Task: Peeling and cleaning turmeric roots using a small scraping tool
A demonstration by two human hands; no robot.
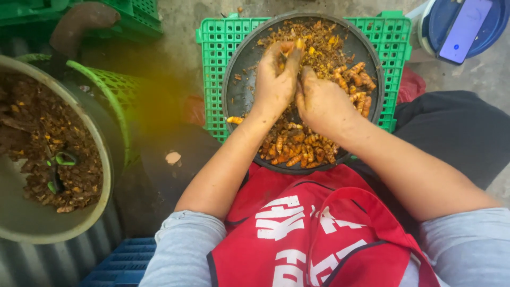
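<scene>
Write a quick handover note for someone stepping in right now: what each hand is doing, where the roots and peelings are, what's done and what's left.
Left hand: closed on an orange root piece.
Right hand: beside it, fingers curled; whether it holds anything cannot be seen.
Round dark tray sits on a green crate.
Done: scraps fill the big basin on the left.
Left: many orange roots remain on the tray.

Soft even daylight, faint shadows, yellow-green glare at left, edges bowed
</scene>
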